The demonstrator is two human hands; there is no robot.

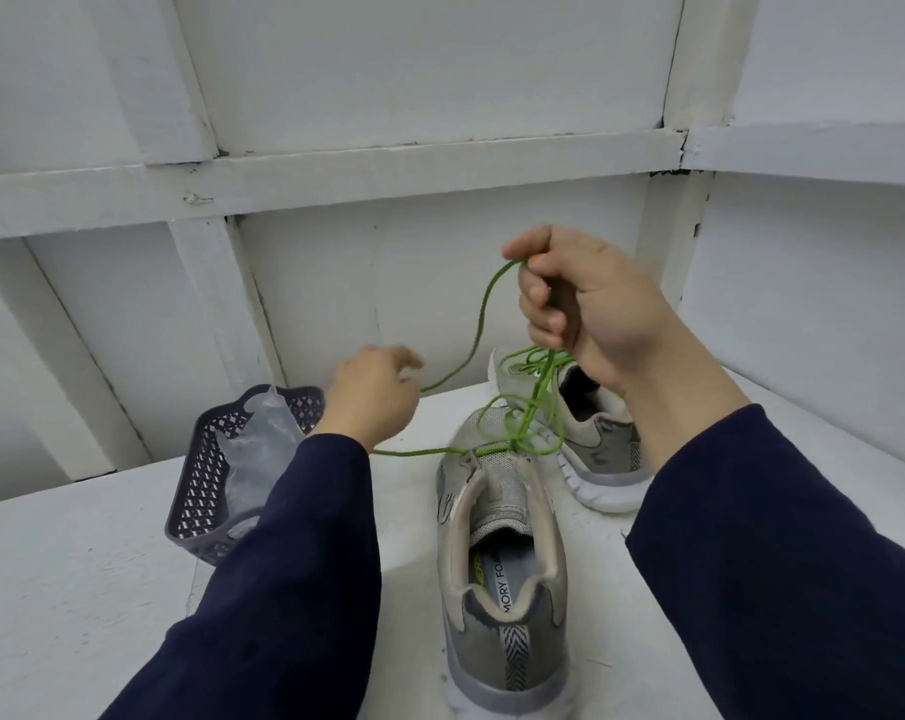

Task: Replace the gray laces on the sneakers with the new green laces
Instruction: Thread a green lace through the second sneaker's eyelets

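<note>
Closest to you, the near sneaker (pixel 507 605) carries the green lace (pixel 479 324), half-knotted above its tongue. Your right grip (pixel 585 309) curls round a raised loop; whether your blurred left grip (pixel 372 402) holds lace, I cannot tell. Uneven pulling could loosen that knot.

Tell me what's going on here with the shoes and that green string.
A person is lacing the near gray sneaker with a green lace. The right hand, raised above the shoe, grips the lace. A loop runs from it to the left hand, which is blurred, so its hold is unclear. The second sneaker lies behind, with green strands over it too. A dark basket with clear plastic inside sits to the left.
</note>
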